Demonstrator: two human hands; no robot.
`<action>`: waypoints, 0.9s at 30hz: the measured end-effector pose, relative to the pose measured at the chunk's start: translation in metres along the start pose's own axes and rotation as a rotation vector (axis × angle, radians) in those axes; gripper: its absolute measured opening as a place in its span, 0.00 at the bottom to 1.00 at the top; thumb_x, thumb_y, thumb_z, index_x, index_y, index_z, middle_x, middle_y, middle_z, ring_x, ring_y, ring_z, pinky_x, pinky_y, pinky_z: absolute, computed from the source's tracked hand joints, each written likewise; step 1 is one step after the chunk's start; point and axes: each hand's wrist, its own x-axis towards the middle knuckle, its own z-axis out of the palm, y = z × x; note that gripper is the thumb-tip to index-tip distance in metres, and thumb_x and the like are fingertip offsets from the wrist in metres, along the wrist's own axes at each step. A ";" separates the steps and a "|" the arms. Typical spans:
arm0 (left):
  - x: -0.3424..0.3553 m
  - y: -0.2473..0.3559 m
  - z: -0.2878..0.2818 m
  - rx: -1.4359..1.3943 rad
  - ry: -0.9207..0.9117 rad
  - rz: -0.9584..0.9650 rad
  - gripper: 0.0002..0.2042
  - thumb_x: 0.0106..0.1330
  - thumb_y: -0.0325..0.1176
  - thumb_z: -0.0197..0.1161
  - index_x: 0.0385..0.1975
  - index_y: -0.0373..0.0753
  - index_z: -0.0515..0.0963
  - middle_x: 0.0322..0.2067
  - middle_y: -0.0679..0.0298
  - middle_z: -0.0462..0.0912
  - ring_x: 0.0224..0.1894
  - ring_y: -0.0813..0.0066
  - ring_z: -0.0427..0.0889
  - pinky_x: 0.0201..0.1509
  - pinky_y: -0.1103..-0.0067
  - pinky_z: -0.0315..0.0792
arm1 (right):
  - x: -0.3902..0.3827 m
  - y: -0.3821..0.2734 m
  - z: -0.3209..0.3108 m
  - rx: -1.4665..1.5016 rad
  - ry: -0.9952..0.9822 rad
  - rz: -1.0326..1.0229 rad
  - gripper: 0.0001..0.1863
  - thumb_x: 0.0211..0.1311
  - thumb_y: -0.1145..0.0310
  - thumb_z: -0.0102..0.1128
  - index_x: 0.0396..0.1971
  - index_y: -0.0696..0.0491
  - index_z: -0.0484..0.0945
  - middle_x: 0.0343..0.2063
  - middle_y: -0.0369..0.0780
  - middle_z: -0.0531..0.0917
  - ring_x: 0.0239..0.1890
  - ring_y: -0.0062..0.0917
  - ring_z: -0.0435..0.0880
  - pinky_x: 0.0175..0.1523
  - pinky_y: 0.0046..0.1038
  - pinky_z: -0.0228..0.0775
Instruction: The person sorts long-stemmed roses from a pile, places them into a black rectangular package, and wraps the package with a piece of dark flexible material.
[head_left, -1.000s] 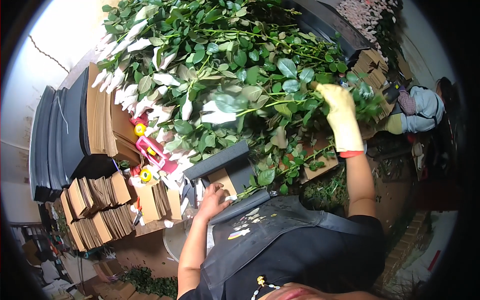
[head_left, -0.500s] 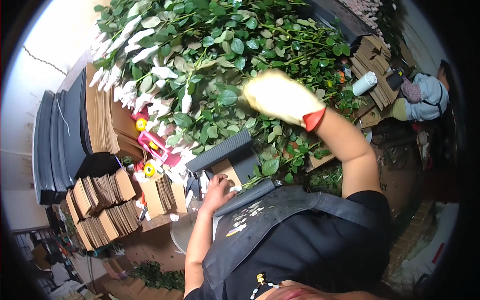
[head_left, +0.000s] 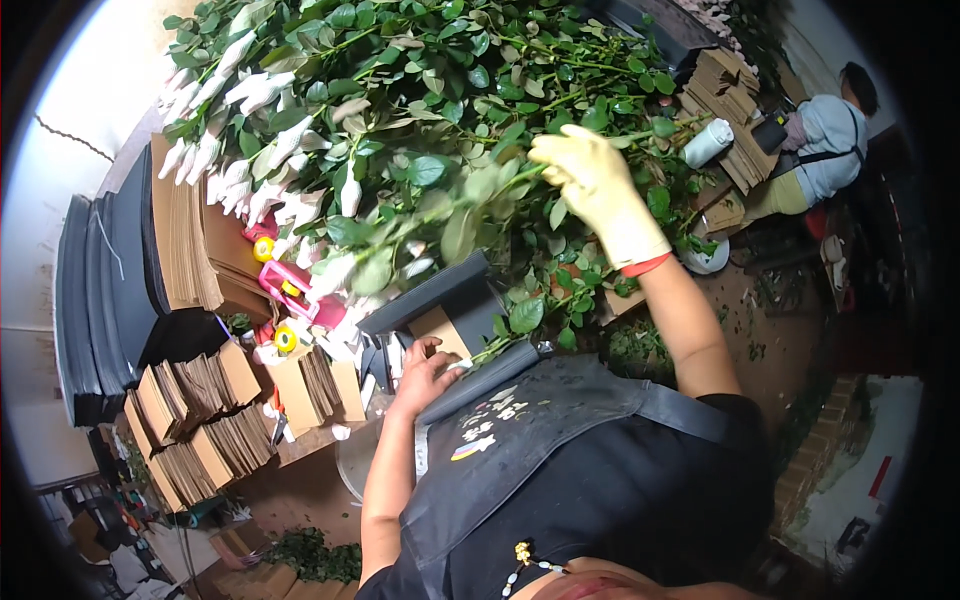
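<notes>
Right hand (head_left: 592, 180) moved rightward, leafy stem (head_left: 522, 178) slanting lower-left.

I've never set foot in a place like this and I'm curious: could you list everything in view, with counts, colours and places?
Leafy stems: many, green, heaped across the upper middle
Sleeved stem ends: many, white, mostly the heap's left
Large boards: several, dark grey, far left
Cardboard sheets: many, brown, beside those boards
Small cardboard stacks: several, brown, lower left
Frame-shaped tool: one, pink, left of centre
Round discs: at least two, yellow, near the pink tool
Ridged holder: one, dark grey, before the person
Cylinder: one, whitish, right
Co-worker: one, pale-blue top, upper right
Apron: one, dark grey, person's front
Left hand: one, bare, at the holder
Right hand: one, pale-yellow glove, above the heap, holding a leafy stem
</notes>
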 end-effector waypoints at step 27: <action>0.001 -0.014 0.018 -0.393 0.229 -0.102 0.52 0.44 0.37 0.88 0.72 0.36 0.65 0.61 0.52 0.79 0.62 0.56 0.80 0.66 0.66 0.74 | -0.162 0.045 0.042 0.065 -0.677 0.188 0.18 0.57 0.80 0.60 0.45 0.49 0.90 0.35 0.44 0.90 0.38 0.40 0.88 0.45 0.36 0.80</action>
